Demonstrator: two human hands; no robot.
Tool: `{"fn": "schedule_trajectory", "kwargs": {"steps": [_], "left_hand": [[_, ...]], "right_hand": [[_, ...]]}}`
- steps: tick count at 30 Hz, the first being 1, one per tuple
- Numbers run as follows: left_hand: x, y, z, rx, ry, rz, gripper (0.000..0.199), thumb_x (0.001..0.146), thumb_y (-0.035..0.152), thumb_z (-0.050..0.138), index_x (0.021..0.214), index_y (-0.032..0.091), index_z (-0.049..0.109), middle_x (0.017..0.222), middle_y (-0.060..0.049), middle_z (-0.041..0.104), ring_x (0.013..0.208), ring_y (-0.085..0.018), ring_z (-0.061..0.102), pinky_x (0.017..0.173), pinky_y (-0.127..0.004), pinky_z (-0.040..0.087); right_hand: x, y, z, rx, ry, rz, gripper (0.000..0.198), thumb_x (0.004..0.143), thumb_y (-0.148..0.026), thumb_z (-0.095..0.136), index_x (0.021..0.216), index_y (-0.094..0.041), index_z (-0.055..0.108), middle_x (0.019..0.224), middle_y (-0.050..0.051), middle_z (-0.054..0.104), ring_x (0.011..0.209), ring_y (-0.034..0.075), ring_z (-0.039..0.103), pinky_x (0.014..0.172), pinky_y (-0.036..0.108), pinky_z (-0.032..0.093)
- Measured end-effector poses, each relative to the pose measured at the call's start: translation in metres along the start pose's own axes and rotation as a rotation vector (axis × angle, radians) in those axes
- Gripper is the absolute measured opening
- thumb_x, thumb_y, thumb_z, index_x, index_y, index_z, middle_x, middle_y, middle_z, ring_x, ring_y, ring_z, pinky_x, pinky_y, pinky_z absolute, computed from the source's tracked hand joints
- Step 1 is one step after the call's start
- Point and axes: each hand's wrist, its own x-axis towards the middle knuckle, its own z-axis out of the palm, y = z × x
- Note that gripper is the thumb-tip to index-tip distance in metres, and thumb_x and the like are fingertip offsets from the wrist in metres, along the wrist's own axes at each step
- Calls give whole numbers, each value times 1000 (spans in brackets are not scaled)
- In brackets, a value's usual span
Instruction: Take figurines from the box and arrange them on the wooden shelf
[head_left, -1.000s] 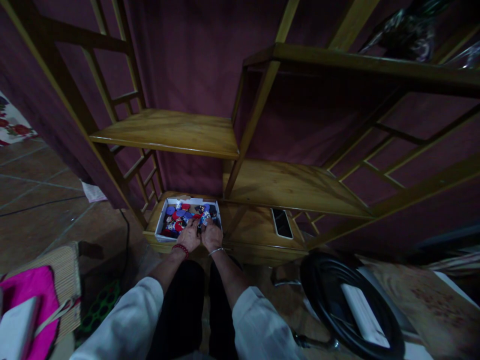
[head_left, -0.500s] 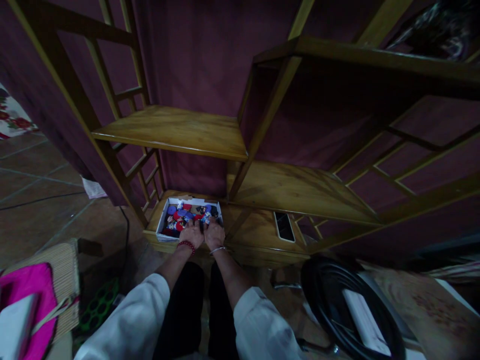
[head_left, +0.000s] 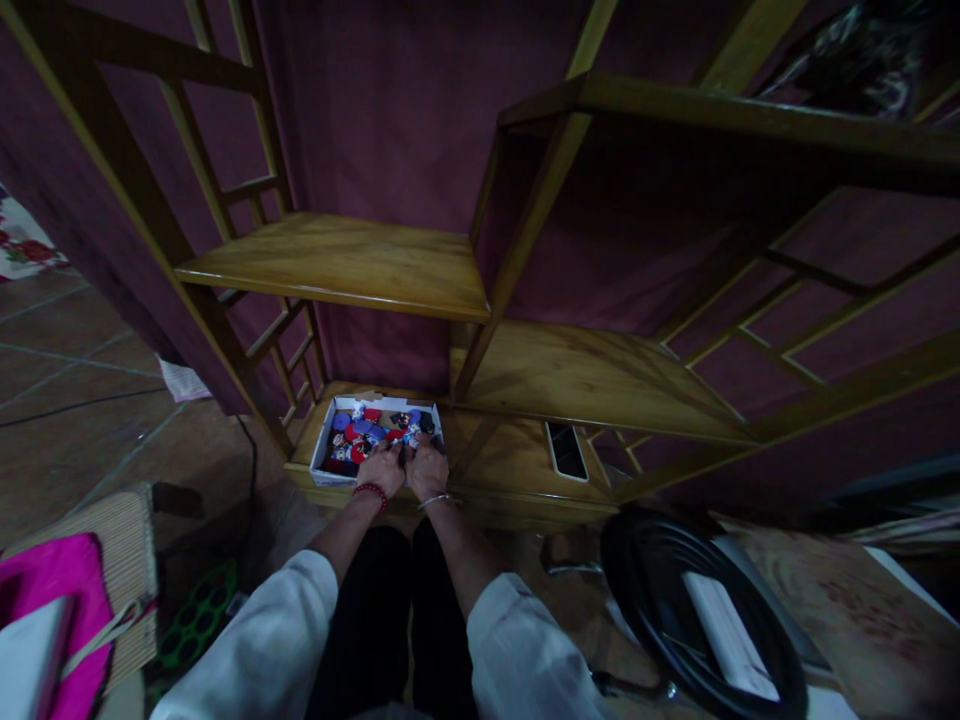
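Observation:
A shallow white cardboard box (head_left: pixel 324 447) sits on the lowest shelf at the left. Small red, blue, purple and black trinkets (head_left: pixel 363 428), some shaped like cartoon figures, fill it; their exact kind is too small to tell. My left hand (head_left: pixel 382 465), with a red bead bracelet at the wrist, reaches over the box's front edge, its fingers bent down among the pieces. Close beside it on the right, my right hand (head_left: pixel 427 468), wearing a light bangle, has its fingers curled together. Whatever lies between the fingertips of either hand is hidden.
A white-edged phone (head_left: pixel 567 452) lies on the lowest shelf to the right. Above the box runs a wooden shelf (head_left: pixel 337 262). A round black stool (head_left: pixel 637 560) bearing a white box stands at lower right, a pink cloth (head_left: pixel 82 560) on a woven seat at lower left.
The whole view has shifted slightly. Both hands stay over the box in nearly the same place, with only small finger movement.

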Motion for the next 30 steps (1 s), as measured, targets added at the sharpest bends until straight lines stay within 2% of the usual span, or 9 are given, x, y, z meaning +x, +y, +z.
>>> {"fn": "schedule_trajectory", "kwargs": {"steps": [6, 13, 23, 30], "left_hand": [[-1, 0, 1, -3, 45, 46, 35, 84, 27, 34, 110, 16, 55, 111, -15, 57, 105, -27, 50, 80, -37, 42], [2, -5, 3, -19, 24, -14, 40, 87, 26, 28, 123, 16, 45, 98, -15, 64, 89, -24, 61, 75, -33, 43], [5, -12, 5, -44, 27, 0, 44, 83, 15, 35, 126, 17, 41, 96, -13, 65, 90, -21, 62, 76, -29, 44], [6, -9, -1, -55, 4, 8, 50, 79, 12, 39, 129, 17, 39, 96, -13, 65, 92, -20, 61, 79, -28, 42]], "right_hand": [[-1, 2, 0, 32, 14, -1, 30, 85, -27, 41, 109, -14, 53, 90, 12, 67, 82, 20, 64, 69, 26, 44], [0, 4, -2, 86, 16, -8, 26, 85, -28, 43, 106, -18, 54, 89, 9, 68, 81, 19, 63, 68, 27, 43], [6, 9, -1, 221, 35, -27, 26, 82, -28, 47, 105, -18, 54, 90, 6, 68, 85, 15, 62, 71, 21, 43], [2, 12, -12, 236, 41, -29, 26, 83, -27, 46, 106, -19, 54, 91, 4, 68, 85, 14, 62, 71, 20, 43]]}}
